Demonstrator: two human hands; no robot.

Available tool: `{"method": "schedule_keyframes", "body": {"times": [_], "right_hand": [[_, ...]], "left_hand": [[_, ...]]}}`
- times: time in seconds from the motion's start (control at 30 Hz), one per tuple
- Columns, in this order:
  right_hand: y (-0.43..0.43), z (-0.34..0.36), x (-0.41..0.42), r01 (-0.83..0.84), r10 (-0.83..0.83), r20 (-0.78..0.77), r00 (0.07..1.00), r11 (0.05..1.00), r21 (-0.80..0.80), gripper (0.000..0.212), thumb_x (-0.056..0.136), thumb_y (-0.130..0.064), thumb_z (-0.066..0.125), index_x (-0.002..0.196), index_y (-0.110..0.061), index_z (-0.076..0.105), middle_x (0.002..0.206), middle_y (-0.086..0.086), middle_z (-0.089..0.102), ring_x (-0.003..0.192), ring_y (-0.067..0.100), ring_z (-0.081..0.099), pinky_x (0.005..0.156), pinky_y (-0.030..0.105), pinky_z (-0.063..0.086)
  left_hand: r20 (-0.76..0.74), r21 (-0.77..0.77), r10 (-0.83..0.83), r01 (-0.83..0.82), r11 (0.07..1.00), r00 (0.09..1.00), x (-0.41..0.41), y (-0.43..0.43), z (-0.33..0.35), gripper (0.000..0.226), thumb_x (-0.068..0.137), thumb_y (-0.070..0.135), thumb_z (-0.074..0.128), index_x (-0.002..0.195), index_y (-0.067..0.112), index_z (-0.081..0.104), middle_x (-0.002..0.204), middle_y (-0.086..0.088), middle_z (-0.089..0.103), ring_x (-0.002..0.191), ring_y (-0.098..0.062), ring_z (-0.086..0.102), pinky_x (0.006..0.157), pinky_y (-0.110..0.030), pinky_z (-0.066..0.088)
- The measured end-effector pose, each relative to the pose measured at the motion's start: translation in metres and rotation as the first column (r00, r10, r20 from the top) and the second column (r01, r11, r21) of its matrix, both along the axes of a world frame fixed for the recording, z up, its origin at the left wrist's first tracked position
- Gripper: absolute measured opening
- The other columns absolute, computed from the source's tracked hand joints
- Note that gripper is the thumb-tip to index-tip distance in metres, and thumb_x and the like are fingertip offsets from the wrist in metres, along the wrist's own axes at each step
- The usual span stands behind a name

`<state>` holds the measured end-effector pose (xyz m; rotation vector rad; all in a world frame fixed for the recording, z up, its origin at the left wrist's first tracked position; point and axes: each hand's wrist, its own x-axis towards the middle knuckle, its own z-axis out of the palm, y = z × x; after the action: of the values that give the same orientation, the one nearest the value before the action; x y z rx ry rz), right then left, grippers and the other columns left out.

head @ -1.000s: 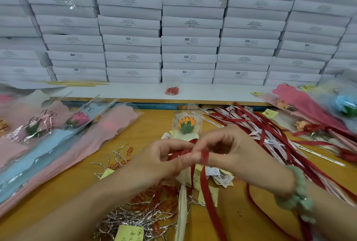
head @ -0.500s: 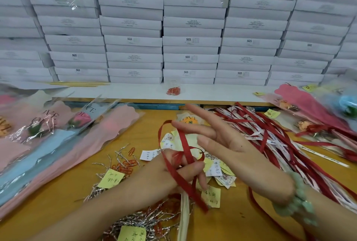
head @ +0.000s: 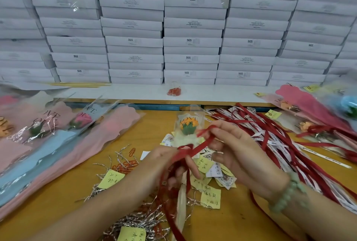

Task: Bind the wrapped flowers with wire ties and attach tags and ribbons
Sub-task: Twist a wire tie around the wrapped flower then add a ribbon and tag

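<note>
On the wooden table (head: 58,192), dead centre, the wrapped flower (head: 188,125) lies lengthwise, orange bloom pointing off toward the stacked white boxes (head: 133,42), stem end toward the person. Half a second back the right hand (head: 239,152) had its fingers fanned out; now they're curled, pinching the red ribbon (head: 201,144). Left hand (head: 166,161) is blurry but grips the ribbon at the stem. Flower sits under and between both hands, bloom just past the fingertips.

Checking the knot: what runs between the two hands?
Head view: a red ribbon stretches from the left hand to the right hand, over the wrapped flower.
</note>
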<state>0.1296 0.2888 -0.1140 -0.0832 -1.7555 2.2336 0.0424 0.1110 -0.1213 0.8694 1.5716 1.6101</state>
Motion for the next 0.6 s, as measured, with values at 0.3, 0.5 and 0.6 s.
{"method": "schedule_keyframes", "body": {"times": [0.3,0.5,0.6], "right_hand": [[0.0056,0.0068,-0.0014,0.170,-0.140,0.101,0.985,0.892,-0.419,0.032,0.089,-0.047,0.051,0.072,-0.020,0.045,0.060,-0.008,0.046,0.039,0.004,0.030,0.034,0.014,0.023],[0.0082,0.0075,-0.0004,0.145,-0.140,0.048,0.989,0.860,-0.490,0.035,0.098,-0.044,0.039,0.080,-0.017,0.050,0.059,-0.005,0.042,0.041,0.005,0.033,0.035,0.015,0.022],[0.0085,0.0051,-0.0005,0.152,-0.164,-0.005,0.986,0.924,-0.350,0.018,0.090,-0.025,0.046,0.082,-0.013,0.057,0.067,-0.001,0.053,0.053,0.009,0.048,0.041,0.018,0.039]], "left_hand": [[-0.047,0.036,0.018,-0.017,0.999,0.999,-0.0069,0.0011,-0.0038,0.034,0.086,0.029,0.048,0.070,0.012,0.073,0.082,-0.033,0.063,0.047,-0.013,0.038,0.046,-0.021,0.038],[-0.039,0.017,0.024,-0.023,1.000,0.999,-0.0063,0.0001,-0.0046,0.034,0.086,0.028,0.047,0.070,0.008,0.069,0.064,-0.011,0.063,0.045,-0.013,0.035,0.047,-0.024,0.030],[-0.045,0.028,0.068,-0.067,0.997,0.997,-0.0057,0.0005,-0.0057,0.033,0.094,0.028,0.051,0.076,0.011,0.072,0.060,-0.003,0.055,0.046,-0.014,0.041,0.045,-0.023,0.034]]}}
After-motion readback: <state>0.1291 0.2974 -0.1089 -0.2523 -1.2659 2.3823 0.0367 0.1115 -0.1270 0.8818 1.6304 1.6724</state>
